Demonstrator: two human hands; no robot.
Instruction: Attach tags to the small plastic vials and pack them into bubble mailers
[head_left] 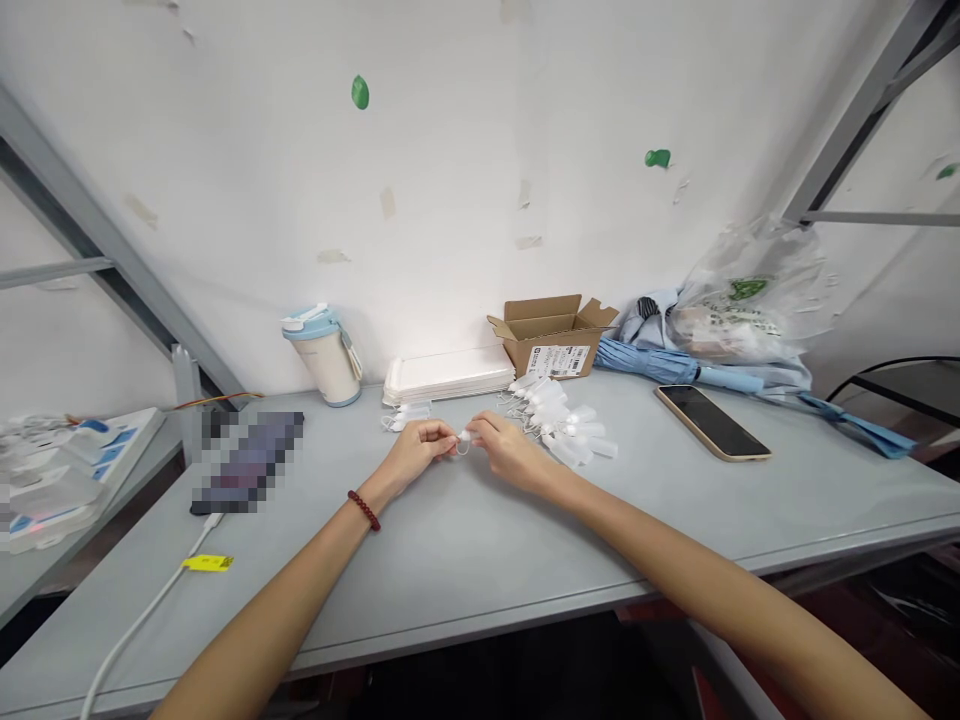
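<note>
Over the middle of the grey table, my two hands meet at a small white plastic piece with a thin loop [464, 437]. My right hand [511, 455] pinches the white end of this piece. The fingertips of my left hand [417, 450] are pressed together at the loop side; a dark red bead bracelet is on that wrist. Just beyond my right hand lies a pile of similar frosted white pieces with loops [574, 425]. A smaller group of these pieces [411, 413] rests behind my left hand. My fingers partly hide the held piece.
Along the wall stand a cream cup with blue lid [324, 360], stacked white trays [450, 373] and an open cardboard box [555, 345]. Rightward lie a phone [712, 422], a blue umbrella [652, 358] and a plastic bag [750, 290]. A white cable [142, 620] runs at left.
</note>
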